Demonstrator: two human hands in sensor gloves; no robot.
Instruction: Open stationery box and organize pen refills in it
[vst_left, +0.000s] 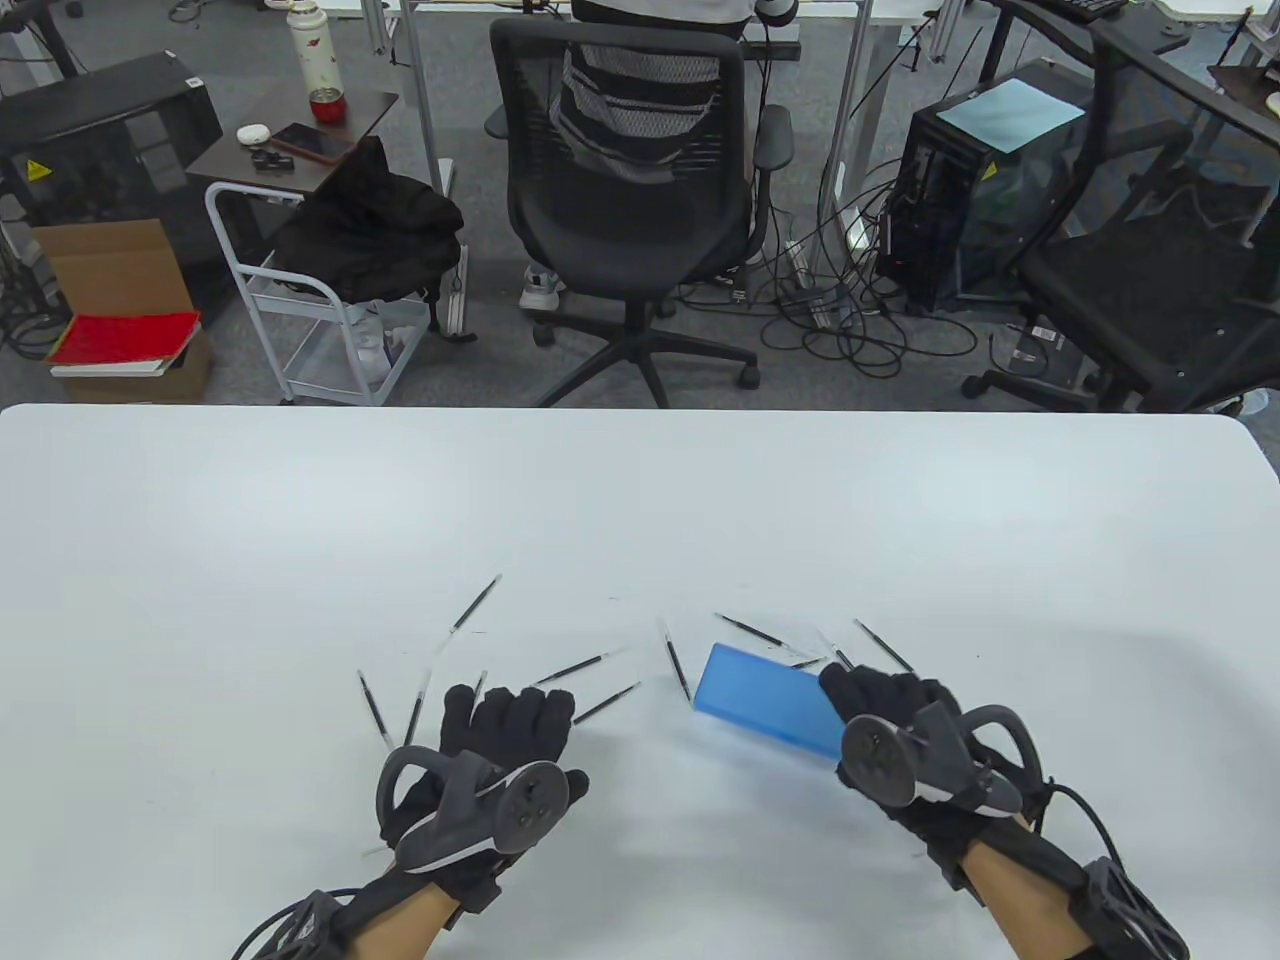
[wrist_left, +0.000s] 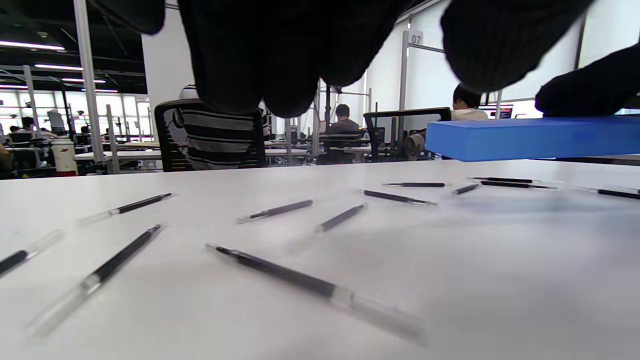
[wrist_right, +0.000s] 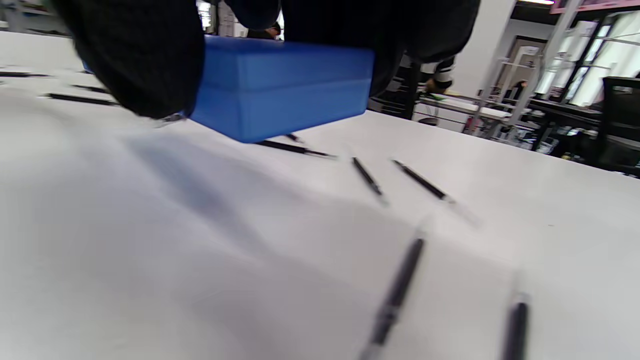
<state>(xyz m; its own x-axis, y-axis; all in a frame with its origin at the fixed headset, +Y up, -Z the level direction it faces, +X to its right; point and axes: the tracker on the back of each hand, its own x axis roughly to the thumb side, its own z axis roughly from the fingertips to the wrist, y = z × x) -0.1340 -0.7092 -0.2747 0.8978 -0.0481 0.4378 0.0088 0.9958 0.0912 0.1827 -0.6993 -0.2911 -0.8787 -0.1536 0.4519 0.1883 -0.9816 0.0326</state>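
Table view: right hand (vst_left: 890, 715) grips the closed blue box (vst_left: 765, 700), hiding its end; left hand (vst_left: 500, 740) relaxed.

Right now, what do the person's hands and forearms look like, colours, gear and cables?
Both the left hand and right hand wear black knit gloves. A dark grey tracker with a ring and round face sits on the back of each. The forearms are bare, with black strap frames at the wrists and black cables running off.

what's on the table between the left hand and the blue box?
Table view: loose pen refills. One angles off the left hand's fingertips, and another lies just off the blue box's left end. Otherwise bare white table.
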